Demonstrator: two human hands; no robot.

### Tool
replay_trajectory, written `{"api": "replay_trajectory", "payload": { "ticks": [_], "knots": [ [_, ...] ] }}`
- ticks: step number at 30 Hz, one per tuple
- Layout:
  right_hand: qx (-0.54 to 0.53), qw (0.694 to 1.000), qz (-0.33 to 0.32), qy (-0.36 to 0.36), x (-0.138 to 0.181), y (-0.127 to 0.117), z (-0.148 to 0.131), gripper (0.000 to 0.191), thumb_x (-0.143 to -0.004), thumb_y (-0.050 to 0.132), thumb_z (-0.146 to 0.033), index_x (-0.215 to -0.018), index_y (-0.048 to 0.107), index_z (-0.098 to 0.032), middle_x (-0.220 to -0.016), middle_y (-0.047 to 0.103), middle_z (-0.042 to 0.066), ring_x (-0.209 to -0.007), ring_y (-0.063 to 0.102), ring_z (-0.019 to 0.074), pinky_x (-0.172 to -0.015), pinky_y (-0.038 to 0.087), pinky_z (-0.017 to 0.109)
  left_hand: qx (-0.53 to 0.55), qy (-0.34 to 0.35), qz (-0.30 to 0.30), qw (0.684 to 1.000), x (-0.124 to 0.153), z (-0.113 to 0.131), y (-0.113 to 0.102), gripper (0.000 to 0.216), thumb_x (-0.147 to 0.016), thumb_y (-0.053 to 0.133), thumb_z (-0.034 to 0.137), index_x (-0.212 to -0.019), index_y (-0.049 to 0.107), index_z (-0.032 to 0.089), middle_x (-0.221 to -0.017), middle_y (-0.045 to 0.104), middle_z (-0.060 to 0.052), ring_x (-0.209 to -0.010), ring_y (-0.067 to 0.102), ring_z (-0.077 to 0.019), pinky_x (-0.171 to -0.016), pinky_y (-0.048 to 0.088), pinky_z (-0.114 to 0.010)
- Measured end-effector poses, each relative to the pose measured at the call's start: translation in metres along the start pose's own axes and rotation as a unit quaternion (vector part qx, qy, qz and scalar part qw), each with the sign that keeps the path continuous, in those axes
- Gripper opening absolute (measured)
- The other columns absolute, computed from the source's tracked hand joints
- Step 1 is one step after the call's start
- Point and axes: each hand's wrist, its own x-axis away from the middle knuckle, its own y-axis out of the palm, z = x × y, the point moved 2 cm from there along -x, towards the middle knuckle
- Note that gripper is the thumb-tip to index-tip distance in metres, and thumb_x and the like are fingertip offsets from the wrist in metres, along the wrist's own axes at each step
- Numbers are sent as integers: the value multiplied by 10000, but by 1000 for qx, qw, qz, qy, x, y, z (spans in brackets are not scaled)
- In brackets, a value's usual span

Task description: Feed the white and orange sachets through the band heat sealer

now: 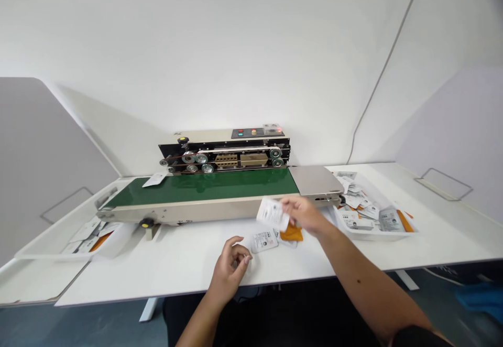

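Observation:
My right hand [303, 213] pinches a small white printed sachet [272, 214] by its right edge, just in front of the band sealer's conveyor. Below it on the table lie a printed sachet [264, 241] and an orange sachet [291, 232], partly overlapping others. My left hand [230, 266] rests near the table's front edge, left of these sachets. Its fingers are loosely curled, the index finger apart from the thumb, and nothing shows in them. The band sealer [226, 155] stands behind, with exposed rollers and a green conveyor belt [220, 185]. One white sachet [154, 180] lies at the belt's left end.
A white bin [387, 236] of white and orange sachets stands right of the sealer. Another white bin [121, 242] with sachets sits at the left, under the belt's end. A knob [146, 223] juts from the conveyor's front. A grey cable [371, 100] runs down the wall.

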Motion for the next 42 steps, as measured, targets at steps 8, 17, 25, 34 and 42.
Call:
{"api": "replay_trajectory", "payload": {
  "ticks": [8,17,25,34,42],
  "knots": [
    [-137,954,260,-57,-54,-77,-56,303,-750,710,-201,-1048,707,-142,-607,625,-21,-506,510,81,-463,377,174,-16,15,-4,1000,0,0,0,377,-1022,563,419,-1314,418,231,-933,671,-41,-759,589,-182,-740,471,-327],
    [-84,979,185,31,-92,-55,-54,183,-819,700,-100,-1002,707,-106,-669,703,58,-506,573,102,-472,466,188,-41,26,-18,999,0,5,1,308,-1018,560,389,-1271,494,226,-937,684,-44,-753,604,-182,-724,483,-323],
    [64,968,239,-37,-70,-29,-62,392,-857,697,-234,-1243,689,-169,-926,745,51,-696,619,148,-591,499,240,-41,21,-15,999,3,6,-1,294,-1000,585,403,-1228,548,221,-927,696,-47,-746,613,-179,-717,499,-310],
    [429,861,-150,-227,30,71,23,482,-892,709,-314,-1371,672,-268,-1400,658,107,-1298,577,325,-1079,479,483,-45,24,-1,999,3,8,0,271,-994,583,417,-1176,566,216,-846,641,-19,-746,601,-179,-717,488,-301],
    [478,844,-119,-213,26,86,89,332,-1023,560,-249,-1324,698,-232,-1410,670,80,-1315,589,303,-1106,483,474,-60,30,8,998,3,7,0,244,-987,589,371,-1171,586,211,-843,653,-21,-741,611,-182,-710,499,-299]
  ]
}}
